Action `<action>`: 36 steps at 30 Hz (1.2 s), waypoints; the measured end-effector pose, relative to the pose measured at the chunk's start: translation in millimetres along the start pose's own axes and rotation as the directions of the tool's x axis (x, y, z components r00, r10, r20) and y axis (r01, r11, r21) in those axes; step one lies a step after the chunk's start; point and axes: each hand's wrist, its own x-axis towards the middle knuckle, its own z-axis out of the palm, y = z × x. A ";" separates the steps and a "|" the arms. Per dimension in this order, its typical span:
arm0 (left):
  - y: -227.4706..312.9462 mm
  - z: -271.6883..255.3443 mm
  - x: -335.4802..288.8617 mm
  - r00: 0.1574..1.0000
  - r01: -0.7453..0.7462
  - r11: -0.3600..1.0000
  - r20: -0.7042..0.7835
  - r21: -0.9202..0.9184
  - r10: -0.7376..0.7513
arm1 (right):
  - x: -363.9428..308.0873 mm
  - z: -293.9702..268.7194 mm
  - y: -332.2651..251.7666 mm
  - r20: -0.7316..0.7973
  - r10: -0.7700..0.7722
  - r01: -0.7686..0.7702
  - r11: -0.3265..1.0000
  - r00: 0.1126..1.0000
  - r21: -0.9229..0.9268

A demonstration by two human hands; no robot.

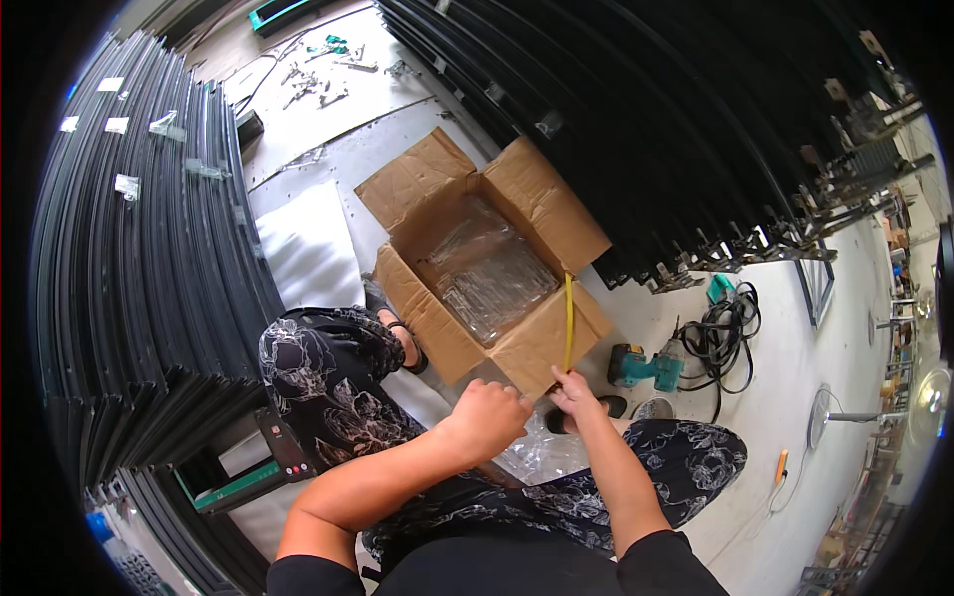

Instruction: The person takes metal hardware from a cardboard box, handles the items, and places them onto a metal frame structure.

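Note:
An opened cardboard box (552, 343) stands on the floor before me, its flaps folded outward. Inside lie several clear plastic-wrapped pieces (497, 283). Along the box's right corner runs a narrow yellow strip (569, 323), possibly a tape measure's blade. My right hand (574, 392) pinches its near end by the edge of the near flap. Beside it, to the left, my left hand (487, 419) is closed with the knuckles up; whatever it may hold is hidden. Crumpled clear plastic film (537, 452) lies below my hands, between my legs.
A teal cordless drill (646, 370) and a coiled black cable (730, 333) lie to the right. Stacked black frames (149, 238) line the left, with more dark frames (636, 129) at the upper right. White foam sheet (310, 243) lies left of the box; small metal parts (318, 84) lie beyond.

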 end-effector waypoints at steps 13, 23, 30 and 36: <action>8.9 -4.5 0.5 0.992 -0.038 0.999 -0.118 0.026 0.041 | 11.9 55.2 32.1 -0.002 -0.057 0.057 0.998 0.998 0.002; 6.0 -41.3 -19.5 0.987 0.003 0.998 -0.159 0.060 0.006 | -66.9 124.2 -91.1 0.267 -0.424 0.072 -0.423 0.866 -0.903; -8.9 -50.4 -32.5 0.973 -0.047 0.998 -0.229 -0.048 0.035 | -29.8 233.1 -105.8 0.562 -0.630 0.379 -0.415 0.536 -0.827; -27.9 -64.7 -44.8 0.965 -0.031 0.993 -0.264 -0.112 0.001 | 98.7 252.4 -134.6 0.656 -0.489 0.427 -0.504 0.575 -0.751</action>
